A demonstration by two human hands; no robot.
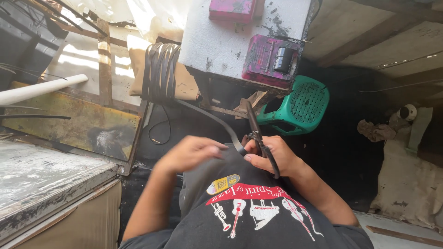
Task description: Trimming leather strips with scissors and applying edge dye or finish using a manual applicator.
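Seen from the head camera, the right hand [272, 157] grips dark metal scissors [258, 136], fingers clamped on the handles, blades pointing up beside a green plastic stool [300, 106]. The left hand [191, 152], fingers together, touches a long black rubber strip [217, 122] running from the coil [161, 71] to the lap, with open dark floor [360, 152] to the right.

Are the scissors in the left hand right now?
No, the scissors are gripped in the right hand, while the left hand reaches toward the black strap.
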